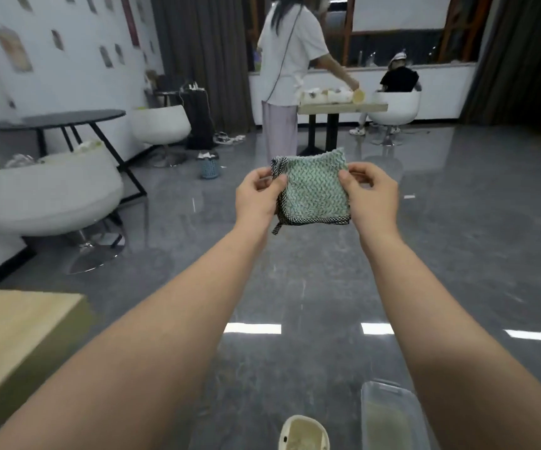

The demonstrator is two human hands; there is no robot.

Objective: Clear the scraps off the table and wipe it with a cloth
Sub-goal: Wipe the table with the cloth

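Here, green waffle-weave cloth with dark checked edging, held up in mid-air over grey floor. Left hand pinches its left edge, right hand its right. Wooden table corner lower left.

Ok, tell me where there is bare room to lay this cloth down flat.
The wooden table at lower left shows a bare top along its near corner; both hands, left hand and right hand, hold the cloth away from it, over the floor. The far table is crowded with containers. The black round table looks bare on top.
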